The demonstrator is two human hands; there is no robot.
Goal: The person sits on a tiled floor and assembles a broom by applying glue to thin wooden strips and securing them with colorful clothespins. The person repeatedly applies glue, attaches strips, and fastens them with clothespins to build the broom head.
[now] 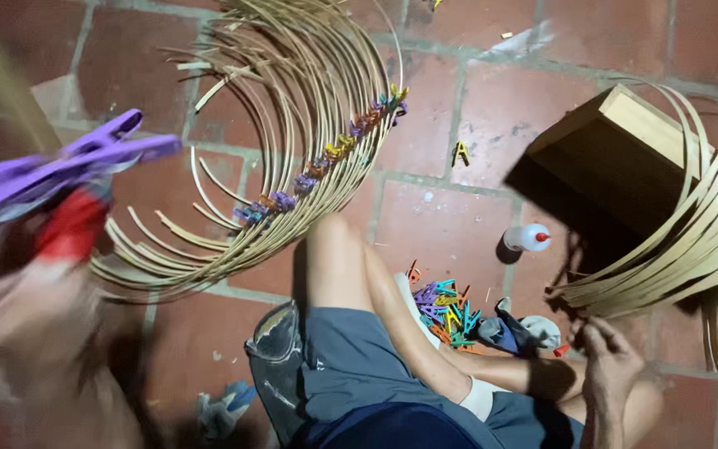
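A person sits on a red brick floor (459, 208), seen from above, legs folded in grey shorts. The left hand (22, 308), close to the lens and blurred, is raised at the left edge of the frame; it appears closed around a purple peg (60, 166) with a red peg (72, 224) just beneath it, though the blur hides the exact grip. The right hand (608, 366) sits low at the right, fingers curled at the ends of a sheaf of bamboo strips (691, 241) that fans up and away to the right; whether the fingers pinch a strip or only touch it cannot be told.

Ahead of the knees lies a hoop bundle (309, 125) of thin curved bamboo strips, with a row of coloured pegs (326, 158) clipped along its inner edge. A pile of loose pegs (446, 312) in orange, blue, purple and yellow rests on the floor beside the shin, next to a crumpled cloth (513, 333). A small white bottle (525, 239) with a red cap lies beyond the pile. A wooden box (617, 158) stands at the upper right, partly behind the strips. One stray yellow peg (460, 152) lies alone on the bricks.
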